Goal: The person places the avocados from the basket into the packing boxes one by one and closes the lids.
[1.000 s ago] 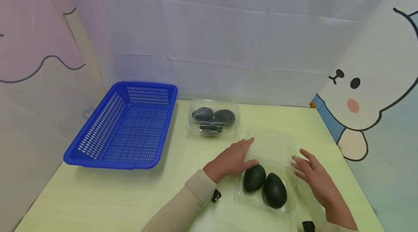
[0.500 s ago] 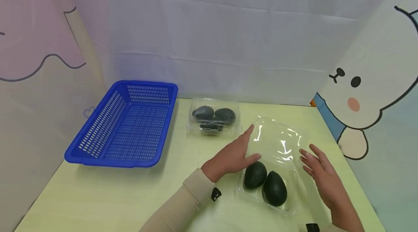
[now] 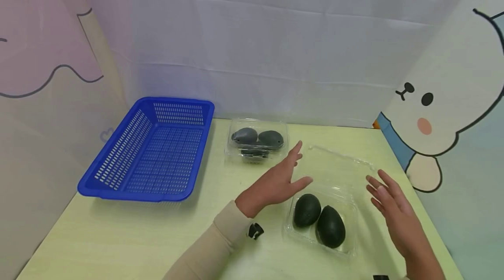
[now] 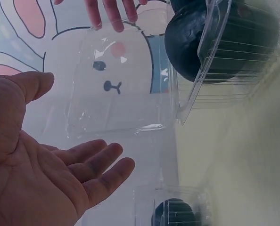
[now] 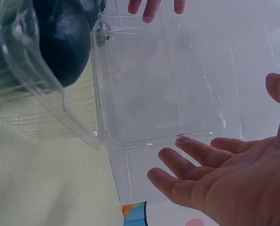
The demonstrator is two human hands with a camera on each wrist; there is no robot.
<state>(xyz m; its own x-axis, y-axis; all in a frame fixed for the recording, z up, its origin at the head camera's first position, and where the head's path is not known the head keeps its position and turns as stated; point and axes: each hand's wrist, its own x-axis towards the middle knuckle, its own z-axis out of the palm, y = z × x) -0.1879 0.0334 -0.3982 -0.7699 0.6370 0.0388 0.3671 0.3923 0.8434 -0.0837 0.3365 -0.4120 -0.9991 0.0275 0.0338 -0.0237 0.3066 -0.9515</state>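
Two dark green avocados [image 3: 330, 226] lie side by side in the base of a clear plastic clamshell box [image 3: 291, 232]. Its hinged lid [image 4: 116, 89] is raised at the far side of the base. To the left of the lid is my left hand [image 3: 273, 181], fingers extended and thumb spread, holding nothing. Across from it, my right hand [image 3: 399, 214] hovers at the lid's right side, its fingers loosely bent and holding nothing. In the right wrist view its fingertips [image 5: 166, 153] appear near the lid's edge; contact cannot be told.
A second clear clamshell box [image 3: 257, 124] with several dark avocados [image 3: 271, 139] stands shut at the back of the table. A blue perforated plastic basket [image 3: 161, 157] sits on the left. Behind the pale yellow table [image 3: 130, 236] hangs a cartoon-printed curtain [image 3: 256, 43].
Both hands have drawn apart, the left going slightly left and the right moving right. The lid's far edge has shifted toward the right. The avocados and basket stay in place.
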